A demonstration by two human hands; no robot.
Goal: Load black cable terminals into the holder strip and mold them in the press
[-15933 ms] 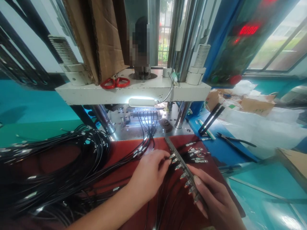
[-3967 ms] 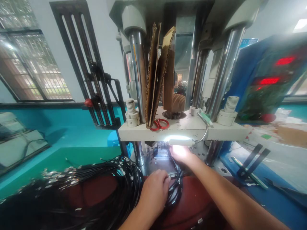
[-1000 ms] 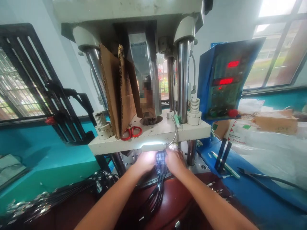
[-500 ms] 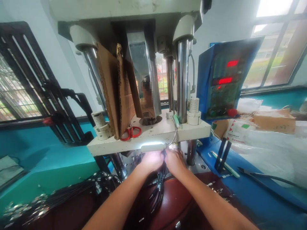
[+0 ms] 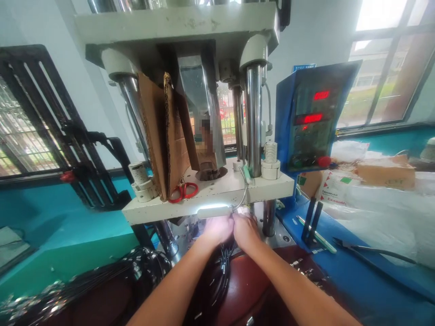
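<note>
Beneath the front edge of a press's pale plate (image 5: pixel 217 198), my left hand (image 5: pixel 219 229) and my right hand (image 5: pixel 246 230) are side by side, almost touching. Both look closed, with fingers curled inward around the upper end of a bundle of black cables (image 5: pixel 222 271). The cables hang from between my hands over a dark red surface. A lit lamp bar (image 5: pixel 215 213) shines just above my left hand and washes out its detail. My fingertips and the exact grip are hidden behind my hands and in the glare.
Red-handled scissors (image 5: pixel 183 192) and folded cardboard (image 5: pixel 154 136) rest on the plate. A blue control box (image 5: pixel 312 117) with red displays stands right. Pliers (image 5: pixel 350 246) and a pale-green tool (image 5: pixel 317 235) lie on the blue bench (image 5: pixel 360 276). More cables (image 5: pixel 112 276) are heaped at lower left.
The camera view has shifted slightly, so the press sits a little lower and the control box further left. My hands stay together at the same place under the lamp.
</note>
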